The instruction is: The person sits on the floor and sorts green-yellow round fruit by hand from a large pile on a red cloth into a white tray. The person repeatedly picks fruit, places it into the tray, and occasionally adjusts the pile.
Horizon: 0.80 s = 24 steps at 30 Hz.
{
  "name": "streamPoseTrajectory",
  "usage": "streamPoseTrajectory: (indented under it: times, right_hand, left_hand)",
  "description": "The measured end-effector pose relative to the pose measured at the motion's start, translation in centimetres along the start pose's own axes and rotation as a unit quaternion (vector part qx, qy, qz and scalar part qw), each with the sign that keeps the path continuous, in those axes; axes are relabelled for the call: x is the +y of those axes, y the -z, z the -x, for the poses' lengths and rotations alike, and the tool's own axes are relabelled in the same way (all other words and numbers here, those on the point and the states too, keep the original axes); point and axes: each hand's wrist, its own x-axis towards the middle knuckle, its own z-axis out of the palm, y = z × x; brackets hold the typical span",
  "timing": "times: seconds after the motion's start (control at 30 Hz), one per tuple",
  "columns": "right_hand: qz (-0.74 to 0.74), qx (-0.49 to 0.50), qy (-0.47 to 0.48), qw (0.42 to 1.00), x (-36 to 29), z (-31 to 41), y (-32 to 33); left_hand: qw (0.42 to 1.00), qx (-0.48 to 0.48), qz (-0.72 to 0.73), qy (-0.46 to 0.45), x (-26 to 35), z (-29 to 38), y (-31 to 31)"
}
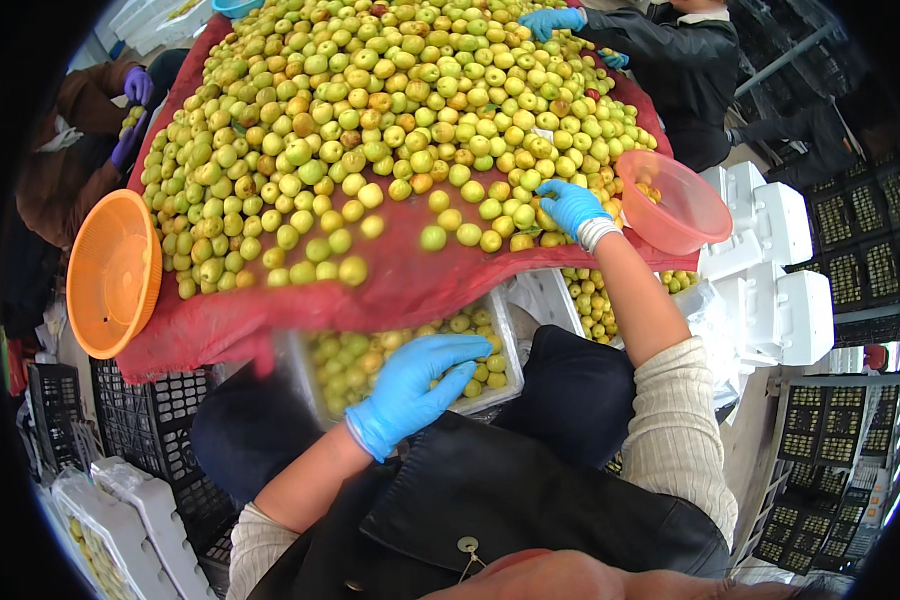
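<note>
My left hand (418, 394), in a blue glove, lies palm down over green jujube-like fruits (345, 360) in a white foam box (514, 360) on my lap; whether it grips any fruit is hidden. Beyond it, a heap of green and yellow fruits (330, 112) covers a red cloth (397, 270) on a table. My right hand (574, 210), also blue-gloved, reaches to the fruits near the cloth's right front edge, its fingertips by several of them; whether one is held cannot be told. The cloth's front edge hangs over the box's far side.
An orange plastic basket (114, 274) stands at the table's left corner, a pink plastic bowl (675, 202) at the right. White foam boxes (765, 262) are stacked at right, black crates (154, 420) at left. A co-worker's blue-gloved hand (551, 22) and another's purple-gloved hand (138, 85) are at the heap's sides.
</note>
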Motion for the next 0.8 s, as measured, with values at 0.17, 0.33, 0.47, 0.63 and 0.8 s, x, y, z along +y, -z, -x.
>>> streamPoseTrajectory:
  times: [0.17,0.33,0.47,0.63,0.8]
  right_hand:
    - [0.123,-0.094,0.036,0.987,-0.8,1.7,0.6]
    - [-0.028,-0.058,0.050,0.997,-1.2,2.5,1.8]
    - [0.081,0.037,-0.065,0.994,-1.6,3.6,2.6]
    - [0.312,-0.075,-0.061,0.945,-2.7,3.8,0.0]
    - [0.326,-0.168,-0.124,0.922,-3.4,1.7,-1.4]
  left_hand:
    - [0.998,0.036,0.056,0.021,-2.1,0.6,-1.8]
    - [0.996,-0.001,0.065,0.069,-4.0,1.4,-2.5]
    - [0.981,0.007,0.143,0.127,-4.3,1.4,-2.8]
    - [0.975,0.012,0.179,0.128,-4.5,1.2,-3.6]
    - [0.973,0.006,0.185,0.140,-4.3,1.4,-4.0]
